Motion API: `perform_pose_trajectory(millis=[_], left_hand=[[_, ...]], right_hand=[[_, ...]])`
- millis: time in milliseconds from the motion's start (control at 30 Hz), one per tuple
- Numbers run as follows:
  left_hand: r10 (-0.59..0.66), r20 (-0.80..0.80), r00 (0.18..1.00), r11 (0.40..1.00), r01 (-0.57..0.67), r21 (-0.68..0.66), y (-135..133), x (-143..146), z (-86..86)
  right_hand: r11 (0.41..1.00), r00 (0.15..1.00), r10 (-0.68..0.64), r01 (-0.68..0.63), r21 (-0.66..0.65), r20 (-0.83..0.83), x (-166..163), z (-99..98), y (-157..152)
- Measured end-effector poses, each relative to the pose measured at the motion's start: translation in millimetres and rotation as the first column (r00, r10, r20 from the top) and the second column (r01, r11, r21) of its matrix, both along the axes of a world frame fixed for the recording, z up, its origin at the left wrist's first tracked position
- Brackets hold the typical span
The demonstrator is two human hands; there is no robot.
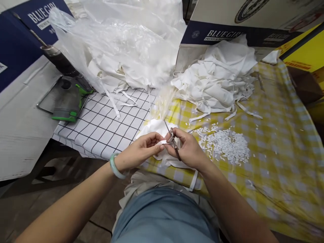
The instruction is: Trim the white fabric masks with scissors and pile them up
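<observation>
My left hand (149, 145), with a pale green bangle on the wrist, pinches the end of a white fabric strap (163, 143) between thumb and fingertips. Close against it, my right hand (188, 146) is closed around small metal scissors (172, 136); a thin dark point sticks up and away from me, and a brownish end shows below the fingers. Both hands meet at the strap end, and the fingers hide part of the tool. Beneath them lies a white cloth piece (157, 126), with another strap hanging near the table's front edge.
Small white bits (230, 146) lie scattered to the right on the yellow checked tablecloth (283, 141). Behind them is a heap of white strapped garments (215, 77). A large clear plastic bag (131, 37) stands at the back. A green-grey power tool (66, 98) rests at the left beside cartons.
</observation>
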State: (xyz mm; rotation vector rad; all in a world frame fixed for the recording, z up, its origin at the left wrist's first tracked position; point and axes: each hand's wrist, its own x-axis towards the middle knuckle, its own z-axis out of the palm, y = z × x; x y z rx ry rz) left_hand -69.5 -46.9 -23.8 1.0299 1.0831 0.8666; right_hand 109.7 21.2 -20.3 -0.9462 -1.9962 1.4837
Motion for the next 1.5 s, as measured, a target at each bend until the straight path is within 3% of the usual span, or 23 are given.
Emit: perform_pose_trajectory(millis=[200,300,367,467,567,667,767,900,1067,1167,1267,1367,1433,1500], left_hand=[[-0.011,-0.109,0.994,0.997,0.002,-0.083,-4.0,1.7,17.4],[-0.055,-0.134,0.989,0.993,0.041,-0.108,-10.7,2.0,16.9],[0.002,-0.252,0.968,1.0,-0.01,-0.029,-12.3,3.7,11.2],[0.216,-0.458,0.862,0.966,-0.12,0.229,-12.2,5.6,1.8],[0.289,-0.508,0.812,0.923,-0.095,0.373,-11.7,5.4,0.1],[0.148,-0.455,0.878,0.957,-0.011,0.289,-10.2,5.2,7.6],[0.002,-0.278,0.96,0.992,0.032,0.119,-6.5,7.4,17.2],[-0.048,-0.018,0.999,0.995,0.046,-0.084,-0.5,11.5,25.3],[0.047,-0.075,0.996,0.997,-0.051,-0.049,1.4,4.9,35.8],[0.072,-0.085,0.994,0.997,-0.074,-0.022,0.7,-4.7,42.6],[0.102,-0.073,0.992,0.995,-0.102,0.004,0.3,-11.8,47.1],[0.083,-0.032,0.996,0.997,-0.083,0.002,-0.2,-13.5,47.5],[0.046,0.0,0.999,0.999,-0.046,0.0,-0.2,-13.3,46.5],[0.036,0.012,0.999,0.999,-0.037,0.004,0.6,-14.2,46.5]], right_hand=[[1.0,0.998,-0.014,0.012,0.026,0.058,22.8,-15.9,-3.3],[0.989,0.994,-0.102,0.096,0.113,0.045,24.0,-21.0,-3.4],[0.982,0.989,-0.145,0.144,0.125,-0.004,21.3,-18.3,-1.0],[0.993,0.991,-0.111,0.113,0.025,-0.081,17.2,-6.9,6.0],[0.999,0.995,-0.046,0.043,-0.029,-0.094,16.4,5.8,13.9],[0.999,0.996,-0.037,0.036,-0.01,-0.08,17.4,13.1,18.4],[0.992,0.995,-0.079,0.084,0.089,-0.064,18.2,12.8,18.3],[0.989,0.998,-0.004,0.014,0.148,-0.065,22.0,9.5,15.2],[0.962,0.961,0.259,-0.265,-0.059,-0.092,29.6,15.7,17.3],[0.953,0.96,0.275,-0.278,-0.122,-0.044,26.7,20.8,21.6],[0.976,0.976,0.217,-0.216,-0.04,0.033,18.3,24.3,24.3],[0.983,0.992,0.118,-0.111,0.147,-0.039,9.6,25.1,24.8],[0.975,0.982,0.163,-0.145,0.171,-0.098,4.7,24.8,25.1],[0.963,0.963,0.257,-0.248,0.11,-0.082,0.9,26.4,26.7]])
